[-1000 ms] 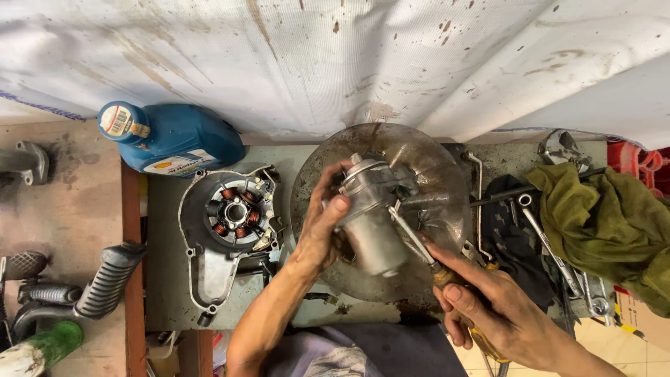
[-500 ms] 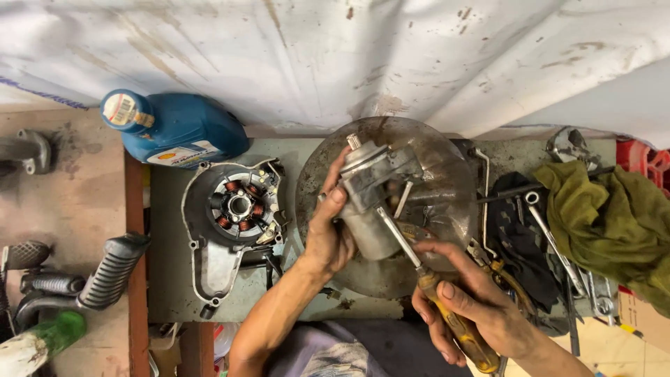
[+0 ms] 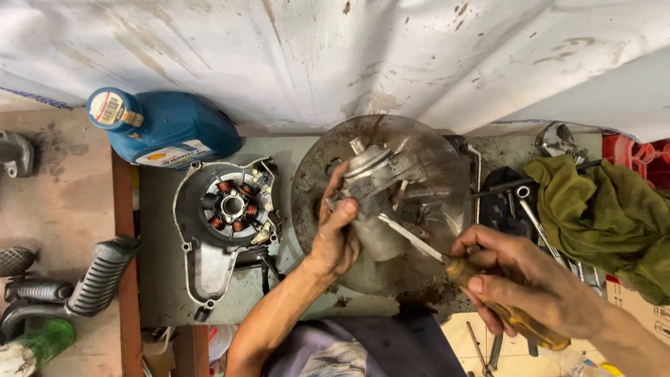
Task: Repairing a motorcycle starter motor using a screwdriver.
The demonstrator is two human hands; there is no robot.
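Two hands on a grey metal engine part, above a round metal pan.

We held our left hand (image 3: 336, 234) palm-in, forearm rising from the lower edge, fingers wrapped around the engine part (image 3: 377, 192) over the pan (image 3: 447, 174) on the tabletop (image 3: 157, 279). Our right hand (image 3: 530, 279) came in from the right, fingers closed on a yellow-handled screwdriver (image 3: 488, 297), blade angled up-left, its tip at the part. A stator cover (image 3: 223, 223) lay just left.
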